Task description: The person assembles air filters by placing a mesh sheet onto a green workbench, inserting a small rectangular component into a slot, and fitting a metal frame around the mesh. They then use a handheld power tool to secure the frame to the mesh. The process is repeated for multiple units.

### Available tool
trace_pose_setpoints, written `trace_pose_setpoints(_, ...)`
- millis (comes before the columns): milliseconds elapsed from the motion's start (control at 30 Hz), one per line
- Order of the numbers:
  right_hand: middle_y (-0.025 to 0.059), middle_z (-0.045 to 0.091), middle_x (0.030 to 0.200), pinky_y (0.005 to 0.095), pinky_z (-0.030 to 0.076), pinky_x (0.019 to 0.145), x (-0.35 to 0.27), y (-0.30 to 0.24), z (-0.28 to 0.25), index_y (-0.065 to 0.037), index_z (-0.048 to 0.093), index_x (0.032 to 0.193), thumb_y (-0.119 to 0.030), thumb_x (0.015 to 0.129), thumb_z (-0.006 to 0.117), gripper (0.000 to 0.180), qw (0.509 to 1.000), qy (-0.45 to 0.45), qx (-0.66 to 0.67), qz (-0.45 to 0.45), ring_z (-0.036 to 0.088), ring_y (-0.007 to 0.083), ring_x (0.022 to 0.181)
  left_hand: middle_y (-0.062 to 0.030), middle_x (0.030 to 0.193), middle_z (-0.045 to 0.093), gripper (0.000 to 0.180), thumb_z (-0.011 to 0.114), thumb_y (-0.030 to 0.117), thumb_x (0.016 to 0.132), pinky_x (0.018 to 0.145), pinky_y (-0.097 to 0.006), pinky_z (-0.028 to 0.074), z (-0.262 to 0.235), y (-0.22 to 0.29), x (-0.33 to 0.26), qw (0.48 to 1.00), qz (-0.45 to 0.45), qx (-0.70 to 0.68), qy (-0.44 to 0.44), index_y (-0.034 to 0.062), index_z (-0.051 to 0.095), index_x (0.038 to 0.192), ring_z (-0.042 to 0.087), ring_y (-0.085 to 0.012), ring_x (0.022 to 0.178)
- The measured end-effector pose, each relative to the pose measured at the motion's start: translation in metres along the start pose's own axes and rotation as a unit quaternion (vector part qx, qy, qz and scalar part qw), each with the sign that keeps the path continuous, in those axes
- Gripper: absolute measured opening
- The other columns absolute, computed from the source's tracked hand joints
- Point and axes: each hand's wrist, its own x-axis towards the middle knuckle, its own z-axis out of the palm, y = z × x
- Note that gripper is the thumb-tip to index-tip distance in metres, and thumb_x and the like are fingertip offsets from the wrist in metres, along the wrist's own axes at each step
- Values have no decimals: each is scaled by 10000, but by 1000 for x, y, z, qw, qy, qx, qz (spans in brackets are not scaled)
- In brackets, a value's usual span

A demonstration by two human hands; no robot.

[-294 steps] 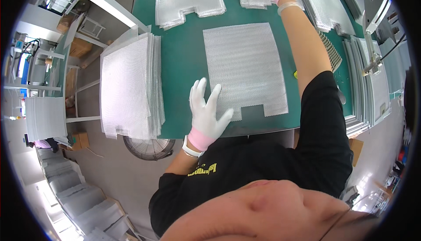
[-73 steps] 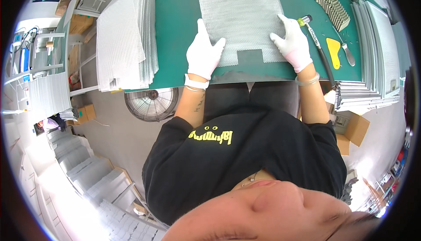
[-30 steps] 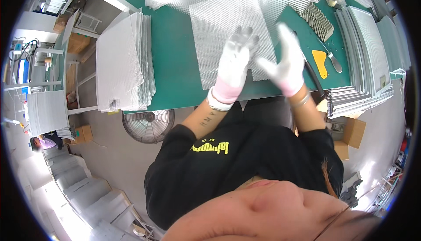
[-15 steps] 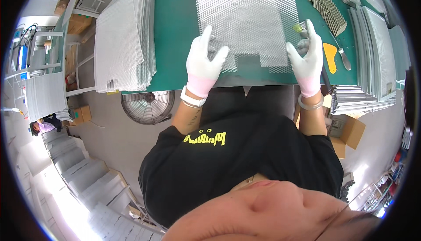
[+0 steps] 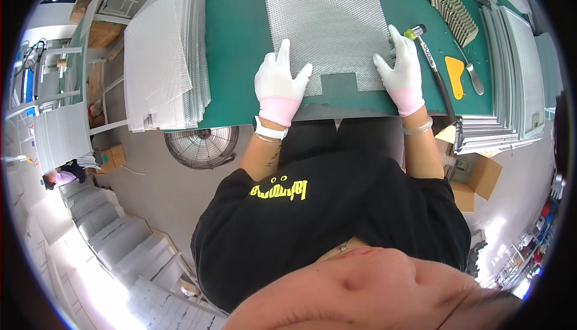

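Silvery expanded-metal mesh sheets lie flat in front of me, one on another, with a rectangular notch in the near edge. My left hand, in a white glove with a pink cuff, rests at their left edge, fingers spread. At the right edge is my gloved right hand, its fingers stretched and apart along the mesh side. Neither hand grips anything. Just right of my right hand lies a mallet with a black-and-green head and a dark handle.
A green table carries a mesh stack on the left. On the right are a yellow scraper, a spatula-like tool, a row of beige pieces and upright framed panels. A fan stands below the table.
My right hand has moved left, clear of the mallet. The mesh sheets, offset sideways before, now line up at the right edge. My left hand has barely moved.
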Motion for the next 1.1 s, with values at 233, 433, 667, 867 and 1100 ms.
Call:
trace_pose_setpoints(233,172,579,1190,372,501,939,-4,4,3,-14,547,1394,-97,831,768,611,1000,-2,-1,2,593,289,1038,-214,1041,645,731,785,424,815,809,-440,544,-1,-2,0,1000,-10,-6,-17,26,568,1388,654,-369,923)
trace_pose_setpoints(433,213,569,1221,408,490,983,2,-5,-4,-1,549,1355,-136,852,748,557,998,-54,-28,25,587,376,1128,-193,1037,648,735,793,444,796,817,-443,546,-2,-3,4,999,-25,-15,-23,61,581,1386,659,-356,939)
trace_pose_setpoints(667,193,598,1151,420,507,943,7,-6,-11,-39,597,1316,-188,865,731,493,997,-72,-32,18,610,371,1072,-187,1091,632,774,804,473,767,830,-450,552,-2,-3,8,999,-28,-1,-20,83,573,1394,662,-355,951)
trace_pose_setpoints(867,110,720,1037,412,542,886,52,84,-103,-100,732,1095,-121,843,686,257,956,122,-244,-104,678,322,959,-222,1494,471,793,803,449,757,1186,-604,235,1,-25,22,995,102,0,-4,147,545,1444,344,-459,1434)
trace_pose_setpoints(1100,109,681,1189,406,526,956,63,200,-167,-82,675,1122,-29,725,751,408,944,-9,-308,-120,641,328,1094,-167,1487,485,680,797,411,781,1201,-630,167,-5,-27,-20,986,155,-14,-54,141,599,1372,340,-460,1434)
